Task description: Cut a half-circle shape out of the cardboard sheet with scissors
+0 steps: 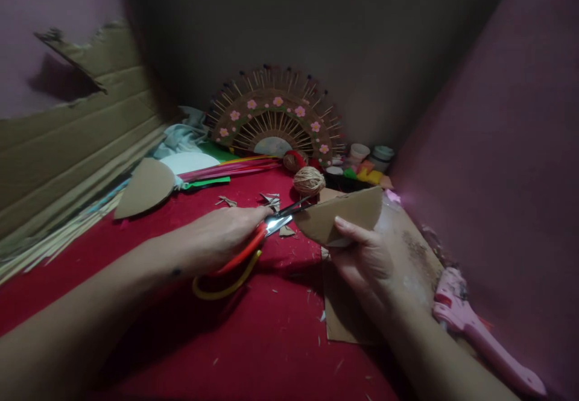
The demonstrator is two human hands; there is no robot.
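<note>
My left hand (226, 235) grips a pair of scissors (256, 241) with orange and yellow handles. The scissors' blades are parted and their tips reach the left corner of a half-round cardboard piece (348, 208). That piece is pinched in my right hand (368, 259), thumb on its front face and fingers behind it. Small cardboard scraps (286, 231) lie on the red surface below the blades. Under my right hand is a flat cardboard sheet (348, 316).
A decorated stick fan (275, 102) stands at the back, with a twine ball (309, 181) before it. Another half-round cardboard (147, 189) and thin sticks (58, 232) lie left. A pink glue gun (484, 331) rests right. Small jars (381, 157) stand behind.
</note>
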